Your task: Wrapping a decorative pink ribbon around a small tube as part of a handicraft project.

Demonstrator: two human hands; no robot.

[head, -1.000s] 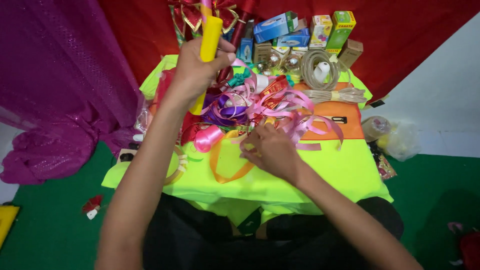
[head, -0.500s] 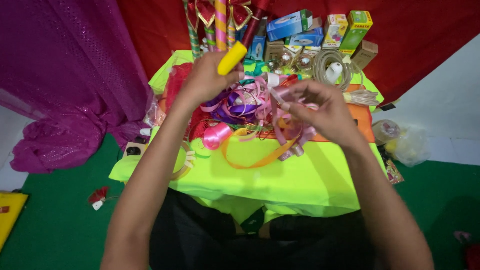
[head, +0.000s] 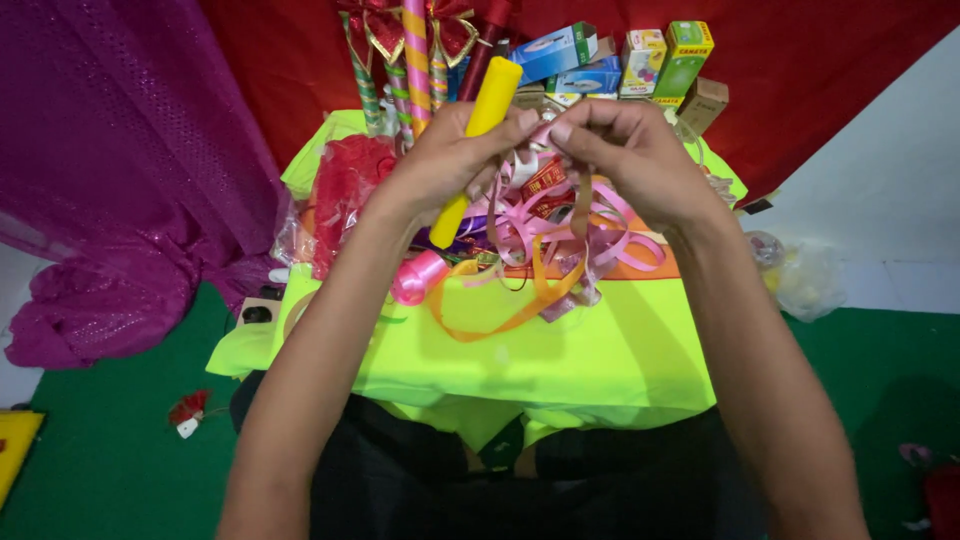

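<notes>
**— Head view, and we look straight down: what have our hands got?**

— Our left hand [head: 450, 150] is closed around a yellow stick-shaped tool [head: 478, 135], which stands tilted, its top end toward the boxes and its lower end pointing down at the table. Our right hand [head: 625, 150] has its fingertips [head: 565, 130] pinched together on a strand of pink ribbon [head: 525, 170], and the two hands meet at that strand, thumbs almost touching.

**— Where does the ribbon run?**

— It hangs from our fingers into a loose tangle of ribbons [head: 560, 235] lying on the lime-green table cover [head: 560, 360]. We see pink, purple and brownish loops there, and an orange ribbon [head: 500, 315] curling out toward us. A pink ribbon spool [head: 418, 277] lies just beside the tangle, below the tool's lower end.

**— What else is around us?**

— A red mesh bundle [head: 345, 190] sits to the left of our left wrist. Striped wrapped sticks with red bows [head: 410, 50] stand at the far edge, near a row of small cardboard boxes [head: 640, 60]. Purple sequinned cloth [head: 110, 190] drapes at the left, and a clear plastic bag [head: 795, 275] lies on the floor at the right.
</notes>
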